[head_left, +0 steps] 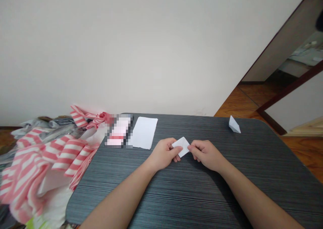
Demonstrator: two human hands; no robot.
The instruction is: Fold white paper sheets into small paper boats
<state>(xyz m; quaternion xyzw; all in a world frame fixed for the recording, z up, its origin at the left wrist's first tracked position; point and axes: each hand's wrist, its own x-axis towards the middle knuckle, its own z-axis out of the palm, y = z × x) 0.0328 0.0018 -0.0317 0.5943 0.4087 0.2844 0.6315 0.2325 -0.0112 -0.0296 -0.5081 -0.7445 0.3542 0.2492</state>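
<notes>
A small folded piece of white paper (182,146) is held between my two hands above the dark table (191,192). My left hand (165,153) grips its left side, the thumb lying across its face and the fingers behind. At its right corner, my right hand (205,152) pinches the paper between thumb and forefinger. The piece looks square and stands on one corner, tilted like a diamond. Its far side is hidden from me.
A stack of white paper sheets (144,133) lies at the table's back left, beside a pixelated phone-like object (118,131). A folded white paper shape (234,125) stands at the back right. Red-and-white striped cloth (60,155) is heaped left of the table. Behind rises a pale wall (141,54).
</notes>
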